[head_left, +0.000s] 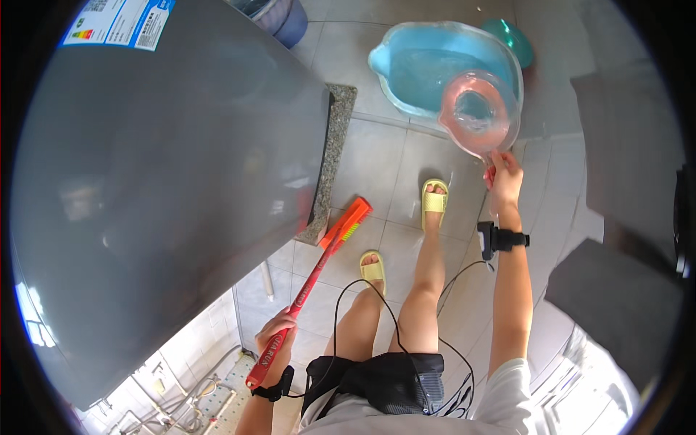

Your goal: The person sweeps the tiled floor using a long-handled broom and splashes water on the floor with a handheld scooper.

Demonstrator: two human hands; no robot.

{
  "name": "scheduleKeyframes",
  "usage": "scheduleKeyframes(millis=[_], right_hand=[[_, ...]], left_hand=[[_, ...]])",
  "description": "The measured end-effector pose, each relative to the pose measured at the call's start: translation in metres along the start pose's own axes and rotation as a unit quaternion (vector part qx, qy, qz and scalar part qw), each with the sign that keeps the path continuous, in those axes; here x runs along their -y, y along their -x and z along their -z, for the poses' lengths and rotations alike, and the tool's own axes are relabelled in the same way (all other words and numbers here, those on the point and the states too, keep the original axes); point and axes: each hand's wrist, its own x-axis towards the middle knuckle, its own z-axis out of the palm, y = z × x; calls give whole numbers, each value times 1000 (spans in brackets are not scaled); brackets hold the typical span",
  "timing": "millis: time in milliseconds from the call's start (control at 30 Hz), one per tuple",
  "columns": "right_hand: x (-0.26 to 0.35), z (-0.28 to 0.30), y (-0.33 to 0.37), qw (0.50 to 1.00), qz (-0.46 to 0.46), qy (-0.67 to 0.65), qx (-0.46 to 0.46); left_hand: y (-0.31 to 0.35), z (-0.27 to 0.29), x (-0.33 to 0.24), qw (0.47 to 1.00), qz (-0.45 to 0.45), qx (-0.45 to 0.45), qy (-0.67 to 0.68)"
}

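Observation:
My left hand is closed round the upper end of a red handle. That handle belongs to a long floor brush with an orange head and yellow-green bristles, slanting away to the grey floor tiles. With my right hand I grip the handle of a clear pinkish water dipper. The dipper is over the near right rim of a light blue basin, which has water in it. Whether the dipper itself holds water I cannot tell for sure.
A large dark grey appliance fills the left, beside a speckled stone edge. Behind the basin sits a green round container; a bluish bucket stands far off. Black cables hang by my legs. Pipes run at lower left.

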Motion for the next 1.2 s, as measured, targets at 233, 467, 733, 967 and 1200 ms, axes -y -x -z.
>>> scheduleKeyframes(millis=[233, 467, 733, 967, 1200], right_hand=[[-51, 55, 85, 989, -71, 125, -33], [-188, 116, 103, 942, -21, 328, 65], [-261, 26, 89, 829, -22, 536, 158], [-376, -92, 54, 815, 33, 535, 219], [-410, -203, 28, 862, -131, 427, 241]], left_hand=[[7, 6, 18, 999, -21, 31, 8], [17, 14, 35, 999, 4, 33, -14], [57, 43, 48, 982, 7, 157, -103], [88, 63, 65, 964, 159, 145, -154], [96, 69, 72, 904, 302, 191, -236]])
